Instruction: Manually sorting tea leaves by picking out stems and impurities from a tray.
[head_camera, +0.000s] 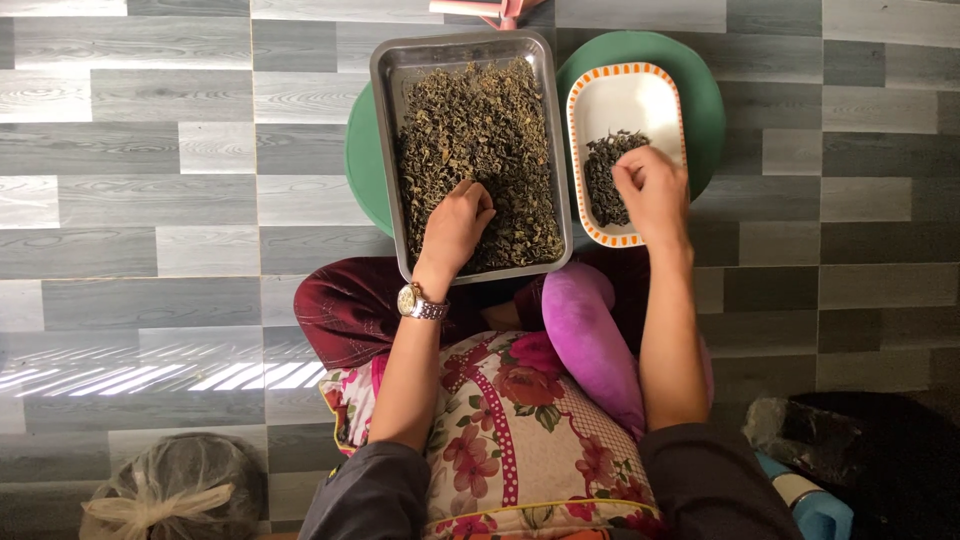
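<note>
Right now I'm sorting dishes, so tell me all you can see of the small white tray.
The small white tray is a rounded rectangle, glossy like enamel or melamine, with an orange rim dotted white. It lies flat on a green round table, beside the metal tray. A small heap of dark dried leaves lies inside; the right hand hovers over it.

A metal tray (385, 60) heaped with dried leaves (480, 130) sits on a green round stool (700, 90), beside a white oval dish (625, 85) with an orange rim holding a smaller pile of leaves (603, 175). The left hand (455, 225), a wristwatch (420, 303) on its wrist, rests in the tray's leaves; the right hand (652, 190) pinches above the dish. A floral cushion (510, 430) lies on the lap.
</note>
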